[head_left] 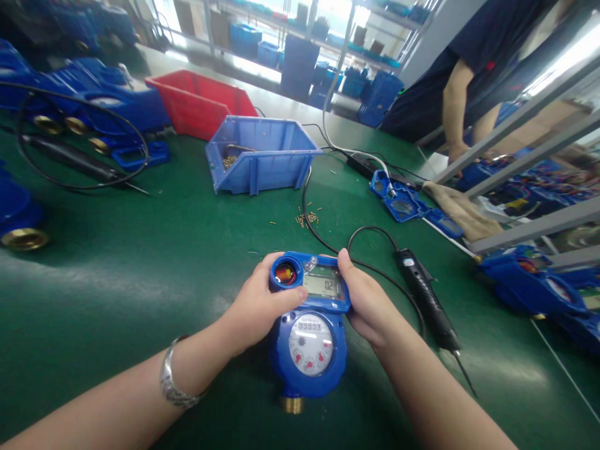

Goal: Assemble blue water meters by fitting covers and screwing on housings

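A blue water meter with a round dial and a brass end lies in front of me on the green bench. Its upper part is a blue housing with a small lit-up display showing "0.2" and a round opening with coloured wires inside. My left hand grips the housing's left side, thumb resting beside the display. On the right side, my right hand is closed round the housing with its thumb on the top corner. The fingers under the housing are hidden. A black electric screwdriver lies right of my right hand.
Small brass screws are scattered beyond the meter. A light-blue bin and a red bin stand behind. More blue meters and a second screwdriver are at left. Blue frames lie right, near another person's arm.
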Demonstrator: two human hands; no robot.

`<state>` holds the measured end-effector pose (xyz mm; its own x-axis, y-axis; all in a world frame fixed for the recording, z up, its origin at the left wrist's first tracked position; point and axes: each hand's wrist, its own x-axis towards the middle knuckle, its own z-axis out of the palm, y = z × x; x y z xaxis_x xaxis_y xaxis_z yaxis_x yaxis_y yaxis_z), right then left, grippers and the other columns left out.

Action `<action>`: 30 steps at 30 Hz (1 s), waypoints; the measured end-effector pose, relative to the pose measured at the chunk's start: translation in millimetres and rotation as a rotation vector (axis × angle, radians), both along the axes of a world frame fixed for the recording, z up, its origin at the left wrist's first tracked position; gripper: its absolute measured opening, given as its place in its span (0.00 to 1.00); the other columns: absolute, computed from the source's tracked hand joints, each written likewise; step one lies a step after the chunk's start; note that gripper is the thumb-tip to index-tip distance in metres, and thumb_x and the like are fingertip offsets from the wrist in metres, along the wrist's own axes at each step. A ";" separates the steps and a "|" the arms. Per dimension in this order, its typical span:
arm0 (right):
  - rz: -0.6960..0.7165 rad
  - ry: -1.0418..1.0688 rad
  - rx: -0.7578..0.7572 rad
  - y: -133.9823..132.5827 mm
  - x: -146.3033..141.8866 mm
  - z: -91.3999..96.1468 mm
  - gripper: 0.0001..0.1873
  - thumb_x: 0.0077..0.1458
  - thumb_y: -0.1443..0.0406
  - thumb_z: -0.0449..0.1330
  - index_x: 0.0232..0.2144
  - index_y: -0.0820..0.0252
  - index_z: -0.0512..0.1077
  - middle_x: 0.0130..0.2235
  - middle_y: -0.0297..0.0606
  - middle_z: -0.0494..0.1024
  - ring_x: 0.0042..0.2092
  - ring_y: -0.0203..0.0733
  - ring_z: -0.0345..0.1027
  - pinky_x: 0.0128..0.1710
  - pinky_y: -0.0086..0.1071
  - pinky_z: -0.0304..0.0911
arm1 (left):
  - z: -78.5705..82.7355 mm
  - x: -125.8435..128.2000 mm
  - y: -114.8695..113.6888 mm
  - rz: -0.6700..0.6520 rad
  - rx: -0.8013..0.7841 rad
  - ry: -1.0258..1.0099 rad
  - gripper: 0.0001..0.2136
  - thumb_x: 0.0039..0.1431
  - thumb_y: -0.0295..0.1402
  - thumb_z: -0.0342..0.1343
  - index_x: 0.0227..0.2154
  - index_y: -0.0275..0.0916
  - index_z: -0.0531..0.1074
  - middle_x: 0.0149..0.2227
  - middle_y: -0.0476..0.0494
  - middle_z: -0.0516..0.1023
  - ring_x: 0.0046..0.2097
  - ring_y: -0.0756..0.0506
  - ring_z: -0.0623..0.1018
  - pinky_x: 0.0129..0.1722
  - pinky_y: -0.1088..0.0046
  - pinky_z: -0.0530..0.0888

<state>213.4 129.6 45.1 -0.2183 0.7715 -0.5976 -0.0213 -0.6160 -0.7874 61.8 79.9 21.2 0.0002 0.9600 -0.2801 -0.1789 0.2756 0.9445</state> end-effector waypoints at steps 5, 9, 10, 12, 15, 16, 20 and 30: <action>-0.126 0.042 -0.113 2.4 -8.0 2.3 0.19 0.58 0.55 0.53 0.29 0.65 0.73 0.23 0.40 0.78 0.29 0.42 0.75 0.33 0.33 0.71 | 1.4 2.1 -0.1 0.015 -0.006 -0.010 0.26 0.44 0.37 0.61 0.47 0.36 0.61 0.45 0.38 0.72 0.48 0.37 0.73 0.48 0.59 0.68; -0.281 0.047 -0.032 0.1 -11.8 -8.6 0.12 0.54 0.59 0.58 0.28 0.63 0.72 0.19 0.34 0.76 0.27 0.42 0.74 0.31 0.32 0.70 | 1.2 2.8 -0.9 0.011 -0.013 -0.058 0.25 0.45 0.37 0.61 0.47 0.35 0.62 0.44 0.38 0.74 0.46 0.38 0.74 0.47 0.60 0.69; -0.291 0.065 -0.017 -0.6 -12.5 -10.7 0.11 0.53 0.59 0.59 0.29 0.63 0.73 0.20 0.34 0.77 0.27 0.42 0.74 0.32 0.33 0.70 | 0.6 2.3 -1.0 0.010 -0.013 -0.073 0.25 0.45 0.37 0.61 0.47 0.35 0.62 0.44 0.38 0.74 0.46 0.38 0.74 0.47 0.61 0.69; -0.291 0.095 -0.007 -1.7 -13.3 -13.2 0.12 0.53 0.59 0.59 0.32 0.63 0.73 0.21 0.34 0.77 0.27 0.42 0.74 0.32 0.33 0.70 | -1.5 0.8 -1.1 0.006 -0.010 -0.082 0.26 0.45 0.38 0.61 0.47 0.35 0.62 0.45 0.37 0.74 0.46 0.38 0.74 0.47 0.61 0.70; -0.260 0.100 0.012 -1.8 -12.7 -13.6 0.13 0.53 0.58 0.59 0.34 0.64 0.73 0.22 0.35 0.78 0.27 0.42 0.74 0.31 0.33 0.70 | -5.9 -1.4 -1.0 0.005 -0.038 -0.063 0.31 0.44 0.39 0.62 0.50 0.33 0.61 0.49 0.33 0.73 0.50 0.35 0.72 0.49 0.60 0.69; -0.242 0.096 0.027 -1.5 -12.2 -13.6 0.14 0.53 0.58 0.58 0.34 0.63 0.73 0.22 0.35 0.78 0.27 0.42 0.74 0.32 0.33 0.70 | -7.1 -1.7 -1.2 -0.006 -0.049 -0.081 0.31 0.44 0.38 0.63 0.51 0.33 0.61 0.50 0.32 0.72 0.52 0.35 0.71 0.49 0.60 0.68; -0.174 0.092 0.073 -0.8 -11.5 -15.1 0.14 0.55 0.57 0.56 0.34 0.63 0.73 0.25 0.37 0.79 0.29 0.41 0.74 0.33 0.32 0.69 | -5.5 -2.2 -4.1 -0.100 -0.101 -0.294 0.25 0.47 0.38 0.61 0.48 0.33 0.66 0.48 0.35 0.75 0.48 0.38 0.75 0.50 0.62 0.68; 0.360 -0.027 0.581 -14.1 22.8 38.2 0.28 0.43 0.56 0.66 0.46 0.59 0.67 0.46 0.40 0.73 0.45 0.43 0.69 0.44 0.35 0.66 | 37.1 -27.6 -14.4 -0.125 0.225 0.135 0.40 0.32 0.34 0.69 0.53 0.39 0.62 0.50 0.39 0.73 0.51 0.35 0.71 0.52 0.60 0.66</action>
